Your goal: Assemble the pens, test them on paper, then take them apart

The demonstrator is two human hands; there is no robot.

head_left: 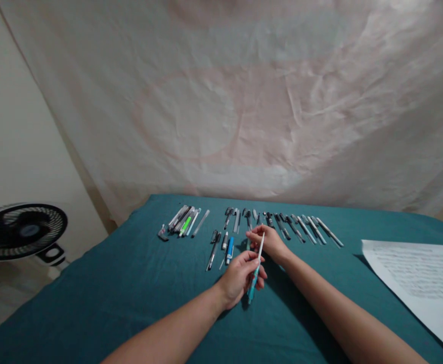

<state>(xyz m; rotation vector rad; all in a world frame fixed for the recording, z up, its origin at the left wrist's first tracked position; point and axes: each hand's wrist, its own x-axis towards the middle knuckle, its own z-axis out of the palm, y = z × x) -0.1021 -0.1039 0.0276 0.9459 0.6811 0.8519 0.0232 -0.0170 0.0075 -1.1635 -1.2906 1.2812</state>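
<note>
My left hand (240,275) pinches a white and teal pen (256,268), gripping its lower teal part so it stands tilted above the teal cloth. My right hand (267,240) closes its fingers on the pen's upper white end. Just left of my hands lie a blue and white pen (229,250) and a black pen (213,243). A long row of pens (301,227) stretches along the far side of the cloth, beyond my right hand.
A separate bunch of pens with a green one (185,222) lies at the far left. A printed white paper sheet (418,283) rests on the right of the teal cloth (130,283). A black fan (20,232) stands at the left, off the table.
</note>
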